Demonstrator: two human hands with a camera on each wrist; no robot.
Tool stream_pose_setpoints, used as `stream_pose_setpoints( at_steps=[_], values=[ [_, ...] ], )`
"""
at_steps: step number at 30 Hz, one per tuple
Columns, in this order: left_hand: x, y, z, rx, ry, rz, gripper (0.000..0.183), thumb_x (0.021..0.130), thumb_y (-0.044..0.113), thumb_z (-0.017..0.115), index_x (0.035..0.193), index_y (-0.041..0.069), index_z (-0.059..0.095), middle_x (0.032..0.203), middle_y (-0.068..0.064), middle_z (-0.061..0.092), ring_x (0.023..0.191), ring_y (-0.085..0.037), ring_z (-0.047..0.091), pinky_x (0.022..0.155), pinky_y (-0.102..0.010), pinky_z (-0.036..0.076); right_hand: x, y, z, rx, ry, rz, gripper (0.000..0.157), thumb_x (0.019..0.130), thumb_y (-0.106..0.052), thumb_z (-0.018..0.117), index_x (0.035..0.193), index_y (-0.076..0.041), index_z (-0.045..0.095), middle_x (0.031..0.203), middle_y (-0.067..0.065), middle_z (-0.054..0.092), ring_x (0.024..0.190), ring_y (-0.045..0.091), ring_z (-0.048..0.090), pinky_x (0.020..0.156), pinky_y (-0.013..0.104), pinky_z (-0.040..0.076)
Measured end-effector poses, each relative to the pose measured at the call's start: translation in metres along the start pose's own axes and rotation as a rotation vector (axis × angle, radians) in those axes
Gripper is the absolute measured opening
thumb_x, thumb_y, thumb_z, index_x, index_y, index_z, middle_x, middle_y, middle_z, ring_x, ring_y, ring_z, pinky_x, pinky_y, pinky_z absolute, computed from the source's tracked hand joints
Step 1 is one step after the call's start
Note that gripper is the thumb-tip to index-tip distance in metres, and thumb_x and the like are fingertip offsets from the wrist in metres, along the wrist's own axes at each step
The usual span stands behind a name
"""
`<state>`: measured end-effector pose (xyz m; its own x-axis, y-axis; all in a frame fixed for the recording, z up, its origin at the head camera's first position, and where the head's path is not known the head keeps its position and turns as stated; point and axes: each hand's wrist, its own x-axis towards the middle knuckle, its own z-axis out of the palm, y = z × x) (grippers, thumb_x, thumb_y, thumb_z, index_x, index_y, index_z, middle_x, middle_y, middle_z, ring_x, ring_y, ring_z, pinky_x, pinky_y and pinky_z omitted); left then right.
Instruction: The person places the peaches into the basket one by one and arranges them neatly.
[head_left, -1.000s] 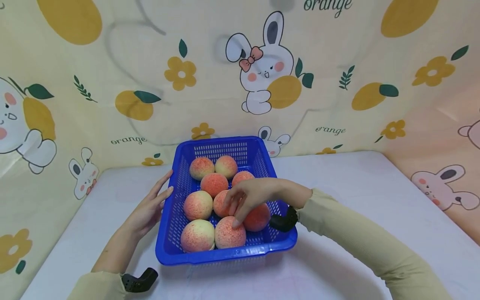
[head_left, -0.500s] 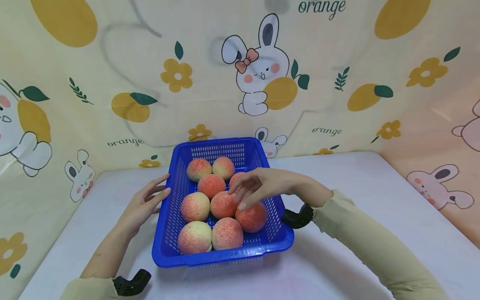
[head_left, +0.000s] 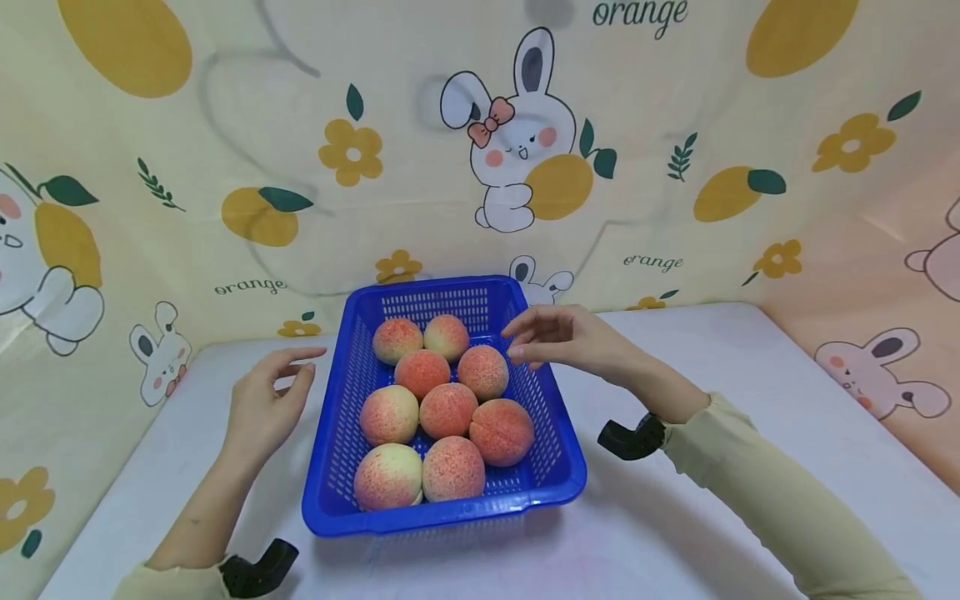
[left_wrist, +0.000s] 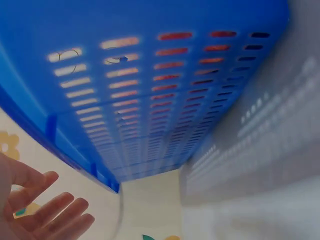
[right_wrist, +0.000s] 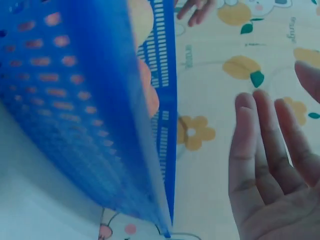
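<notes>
The basket sits mid-tabletop with eight peaches in it; left hand at nine o'clock, right hand at two o'clock

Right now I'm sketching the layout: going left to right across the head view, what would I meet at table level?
Left hand → blue basket of peaches → right hand, raised beside the basket's far right corner → bare table.
</notes>
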<state>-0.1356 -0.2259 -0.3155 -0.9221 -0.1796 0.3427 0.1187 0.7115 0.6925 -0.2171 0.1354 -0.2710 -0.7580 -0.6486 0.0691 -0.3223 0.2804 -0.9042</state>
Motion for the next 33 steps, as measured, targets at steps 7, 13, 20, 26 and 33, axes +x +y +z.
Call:
stream_pose_setpoints(
  at_steps=[7,13,20,26,33],
  values=[
    [0.003,0.01,-0.002,0.061,-0.013,0.117,0.027,0.096,0.012,0.054,0.12,0.002,0.063,0.125,-0.022,0.058,0.109,-0.04,0.059,0.084,-0.056,0.052,-0.005,0.008,-0.007,-0.238,0.26,-0.046,0.03,0.091,-0.024,0.067,0.114,-0.007,0.063,0.107,0.008,0.066,0.099,0.025,0.063,0.083,0.037,0.054],
    [0.008,0.011,-0.006,0.195,-0.099,0.186,0.044,0.092,0.029,0.063,0.128,0.004,0.058,0.138,-0.023,0.046,0.122,-0.045,0.048,0.091,-0.063,0.045,-0.011,0.017,-0.012,-0.433,0.445,-0.125,0.024,0.091,-0.022,0.066,0.111,-0.008,0.066,0.11,0.007,0.067,0.103,0.021,0.061,0.083,0.036,0.051],
    [0.012,0.009,-0.008,0.262,-0.19,0.184,0.055,0.091,0.036,0.063,0.136,0.007,0.051,0.146,-0.025,0.035,0.13,-0.048,0.038,0.093,-0.07,0.038,-0.014,0.029,-0.018,-0.616,0.471,-0.206,0.027,0.086,-0.02,0.073,0.11,-0.008,0.066,0.11,0.007,0.065,0.103,0.023,0.059,0.081,0.04,0.053],
    [0.016,0.008,-0.006,0.332,-0.259,0.169,0.07,0.087,0.053,0.06,0.142,0.012,0.045,0.152,-0.024,0.027,0.135,-0.05,0.028,0.095,-0.073,0.033,-0.014,0.036,-0.022,-0.771,0.416,-0.145,0.05,0.083,-0.034,0.075,0.123,-0.008,0.062,0.131,0.014,0.056,0.125,0.034,0.048,0.1,0.058,0.041],
    [0.021,0.008,-0.002,0.412,-0.302,0.223,0.078,0.083,0.061,0.06,0.145,0.018,0.043,0.154,-0.024,0.025,0.138,-0.05,0.022,0.101,-0.074,0.025,-0.012,0.045,-0.027,-0.866,0.318,-0.012,0.074,0.082,-0.05,0.07,0.143,-0.015,0.046,0.153,0.018,0.032,0.146,0.041,0.013,0.113,0.066,0.003]
  ],
)
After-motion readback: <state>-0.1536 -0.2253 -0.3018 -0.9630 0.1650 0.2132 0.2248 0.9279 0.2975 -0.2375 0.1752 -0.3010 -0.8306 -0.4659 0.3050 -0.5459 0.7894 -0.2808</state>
